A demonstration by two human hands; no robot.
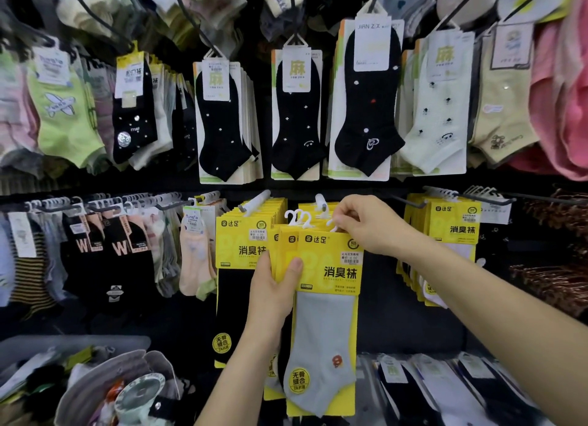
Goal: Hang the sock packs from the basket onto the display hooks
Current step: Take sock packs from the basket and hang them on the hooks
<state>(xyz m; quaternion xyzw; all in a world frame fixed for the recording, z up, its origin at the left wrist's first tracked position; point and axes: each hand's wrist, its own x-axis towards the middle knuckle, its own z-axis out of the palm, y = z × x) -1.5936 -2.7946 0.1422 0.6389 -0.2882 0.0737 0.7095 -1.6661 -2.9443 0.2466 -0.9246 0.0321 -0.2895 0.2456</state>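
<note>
left hand (276, 293) pinches a stack of yellow sock packs (324, 298) by the card edge, thumb in front, just below the display hook (322, 202). right hand (366, 225) fingertips pinch the white hanger loops (299, 218) right under that hook, not on it yet. basket (76, 346) (low left of hook) has more stock, so lots left imo.
</note>
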